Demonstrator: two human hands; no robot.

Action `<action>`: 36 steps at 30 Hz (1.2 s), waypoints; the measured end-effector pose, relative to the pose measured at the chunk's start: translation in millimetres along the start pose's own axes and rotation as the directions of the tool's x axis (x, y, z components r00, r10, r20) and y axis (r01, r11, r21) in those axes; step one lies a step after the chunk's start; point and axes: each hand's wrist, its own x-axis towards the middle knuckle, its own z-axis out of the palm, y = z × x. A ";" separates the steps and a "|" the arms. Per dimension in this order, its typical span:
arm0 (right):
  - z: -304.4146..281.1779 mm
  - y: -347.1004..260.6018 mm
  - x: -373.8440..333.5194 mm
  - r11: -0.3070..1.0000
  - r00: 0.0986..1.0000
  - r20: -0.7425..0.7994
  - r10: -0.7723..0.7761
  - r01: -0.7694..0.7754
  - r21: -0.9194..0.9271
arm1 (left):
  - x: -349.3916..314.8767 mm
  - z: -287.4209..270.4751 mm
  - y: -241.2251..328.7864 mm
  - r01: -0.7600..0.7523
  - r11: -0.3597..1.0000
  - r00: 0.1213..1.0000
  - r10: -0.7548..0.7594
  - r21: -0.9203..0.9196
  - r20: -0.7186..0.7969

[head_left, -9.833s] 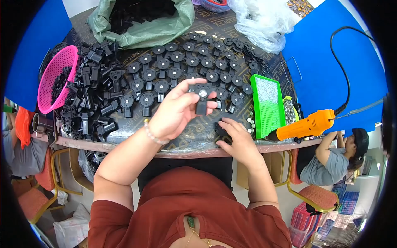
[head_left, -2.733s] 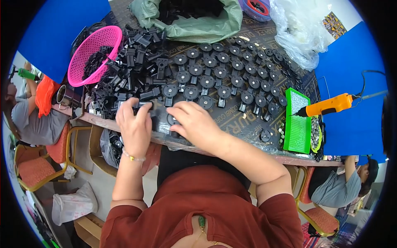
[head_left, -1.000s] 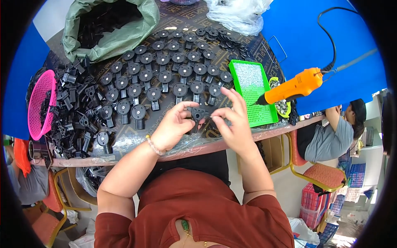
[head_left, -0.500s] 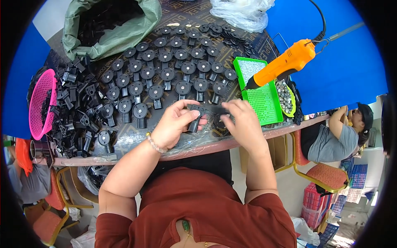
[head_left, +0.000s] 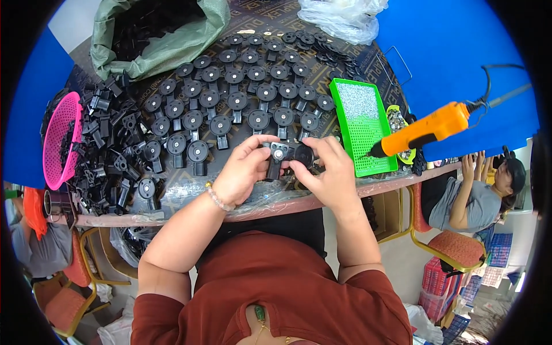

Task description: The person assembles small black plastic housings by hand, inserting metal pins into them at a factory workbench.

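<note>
My left hand [head_left: 240, 171] is closed on a black plastic bracket [head_left: 278, 169], which has a round silvery metal piece near its top. Between the thumb and fingers of my right hand [head_left: 332, 177] is a round black plastic disc [head_left: 304, 154]. The disc is right beside the bracket, close above the table's near edge; whether they touch I cannot tell. Beyond my hands, several rows of black parts with round heads and short stems [head_left: 258, 119] cover the table. To the right hangs an orange electric screwdriver [head_left: 428, 131], its tip over a green tray [head_left: 338, 109].
Small silvery pieces fill the tray's far part. Behind it sits a yellow-green bowl [head_left: 394, 109] of metal parts. Loose black parts [head_left: 103, 129] and a pink basket [head_left: 53, 144] lie left. A green sack [head_left: 172, 54] and clear plastic bag [head_left: 345, 20] stand far. A co-worker [head_left: 477, 198] sits right.
My right hand has come in beside the bracket with the disc in its fingers. The bracket in my left hand has turned, so its metal piece shows. The screwdriver has swung right and nearer.
</note>
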 end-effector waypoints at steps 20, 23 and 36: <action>48.3 -23.5 9.7 0.983 0.987 -0.160 -0.035 0.005 -0.185 | -2.0 0.1 -6.8 -0.104 0.977 0.994 0.105 -0.188 -0.005; 48.1 -25.3 10.0 0.987 0.992 -0.127 -0.005 -0.016 -0.163 | -1.2 -0.3 -4.8 -0.113 0.982 0.994 0.111 -0.152 -0.022; 36.5 -25.7 14.1 1.000 0.996 -0.088 0.007 -0.006 0.005 | -1.1 4.2 -2.3 -0.092 0.991 0.991 0.082 -0.095 -0.107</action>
